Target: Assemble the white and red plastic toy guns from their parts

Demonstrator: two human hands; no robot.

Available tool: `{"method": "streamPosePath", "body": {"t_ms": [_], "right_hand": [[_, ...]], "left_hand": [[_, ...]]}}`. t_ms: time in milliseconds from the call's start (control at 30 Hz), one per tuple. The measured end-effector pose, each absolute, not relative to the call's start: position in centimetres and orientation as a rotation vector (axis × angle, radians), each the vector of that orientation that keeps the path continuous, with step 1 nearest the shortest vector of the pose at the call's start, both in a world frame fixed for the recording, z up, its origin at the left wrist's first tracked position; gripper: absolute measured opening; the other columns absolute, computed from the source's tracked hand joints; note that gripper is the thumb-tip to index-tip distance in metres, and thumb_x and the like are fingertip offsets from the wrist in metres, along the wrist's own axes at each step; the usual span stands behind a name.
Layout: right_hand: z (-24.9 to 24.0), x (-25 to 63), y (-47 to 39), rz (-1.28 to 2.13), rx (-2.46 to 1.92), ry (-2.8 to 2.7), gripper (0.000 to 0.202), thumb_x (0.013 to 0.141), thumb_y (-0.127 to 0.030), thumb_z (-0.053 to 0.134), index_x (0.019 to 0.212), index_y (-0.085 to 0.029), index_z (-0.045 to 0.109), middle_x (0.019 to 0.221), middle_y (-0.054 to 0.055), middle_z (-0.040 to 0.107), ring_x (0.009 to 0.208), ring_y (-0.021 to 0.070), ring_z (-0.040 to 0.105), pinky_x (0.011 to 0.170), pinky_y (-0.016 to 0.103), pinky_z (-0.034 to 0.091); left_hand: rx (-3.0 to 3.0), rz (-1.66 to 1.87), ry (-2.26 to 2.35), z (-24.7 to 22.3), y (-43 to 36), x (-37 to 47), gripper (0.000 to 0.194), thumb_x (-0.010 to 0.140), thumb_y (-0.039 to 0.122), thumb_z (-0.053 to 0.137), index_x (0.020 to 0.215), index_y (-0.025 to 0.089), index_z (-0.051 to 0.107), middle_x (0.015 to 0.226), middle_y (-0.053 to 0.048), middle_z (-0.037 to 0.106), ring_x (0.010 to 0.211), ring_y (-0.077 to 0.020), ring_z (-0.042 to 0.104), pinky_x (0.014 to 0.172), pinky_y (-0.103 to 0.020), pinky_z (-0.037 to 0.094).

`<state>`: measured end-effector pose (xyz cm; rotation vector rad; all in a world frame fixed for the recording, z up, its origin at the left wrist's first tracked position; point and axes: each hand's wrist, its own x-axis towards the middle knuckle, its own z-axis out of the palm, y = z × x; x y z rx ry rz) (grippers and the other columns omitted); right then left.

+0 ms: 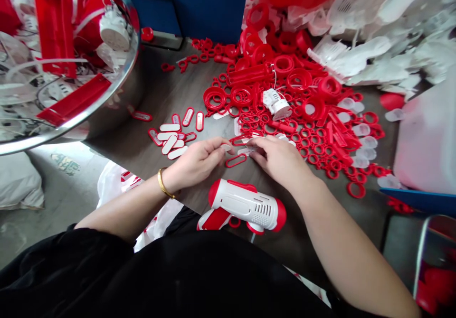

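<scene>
While left hand (200, 160) pinches, right hand (280, 157) curls.

Ahead of me, a deep-blue upright surface (213, 9) (wall panel or container side, I can't tell) stands at the far side of my bench (167, 90), whose top is dark, grey-brown and wood-grained. Down to my left spreads a smooth grey floor (59, 213) bearing a faded, coloured patch (66, 163); pale light brightens it near the bench.
</scene>
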<state>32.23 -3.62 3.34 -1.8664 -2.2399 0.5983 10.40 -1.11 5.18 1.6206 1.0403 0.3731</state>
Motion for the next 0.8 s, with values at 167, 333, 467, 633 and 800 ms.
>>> {"method": "streamPosePath", "body": {"t_ms": [167,333,467,633,800], "right_hand": [[2.5,32.3,-4.0,0.54,-1.836,-2.087,0.01,0.083,-0.022,0.061,0.091,-0.022,0.067,0.095,0.005,0.061,0.074,0.0177,0.061,0.062,0.03,0.046],[2.1,33.1,-6.6,0.611,-1.668,-1.753,0.006,0.085,-0.028,0.061,0.086,-0.022,0.061,0.097,0.005,0.062,0.083,0.0182,0.063,0.07,0.032,0.052],[1.6,34.1,-8.5,0.934,-1.769,-1.474,0.018,0.09,-0.04,0.053,0.089,-0.022,0.052,0.075,0.0,0.067,0.058,0.0137,0.064,0.057,0.028,0.052],[1.0,33.2,-7.1,1.117,-1.687,-1.448,0.019,0.091,-0.039,0.05,0.086,-0.021,0.049,0.071,-0.001,0.066,0.053,0.0124,0.062,0.051,0.026,0.05],[4.1,30.9,-5.5,1.141,-1.381,-1.383,0.018,0.09,-0.036,0.054,0.102,-0.023,0.056,0.082,-0.001,0.067,0.065,0.0115,0.064,0.061,0.027,0.055]], "left_hand": [[1.597,0.355,1.223,5.3,-0.1,7.5,0.028,0.092,0.032,0.04,0.104,0.015,0.059,0.071,0.001,0.054,0.055,-0.0084,0.046,0.051,-0.019,0.039],[1.505,0.335,1.111,5.0,-0.3,7.3,0.031,0.091,0.038,0.044,0.106,0.016,0.059,0.071,0.002,0.053,0.055,-0.0083,0.044,0.05,-0.019,0.038],[1.572,0.355,1.179,4.6,-0.3,6.7,0.031,0.093,0.038,0.042,0.102,0.016,0.061,0.065,0.002,0.05,0.05,-0.0074,0.04,0.047,-0.018,0.035],[1.577,0.429,1.128,5.0,-0.8,7.5,0.029,0.095,0.035,0.04,0.107,0.016,0.057,0.07,0.001,0.052,0.055,-0.0078,0.043,0.051,-0.019,0.038],[1.453,0.508,0.911,6.1,-2.0,11.3,0.025,0.097,0.033,0.038,0.101,0.015,0.055,0.075,0.001,0.053,0.06,-0.0068,0.045,0.056,-0.018,0.039]]}}
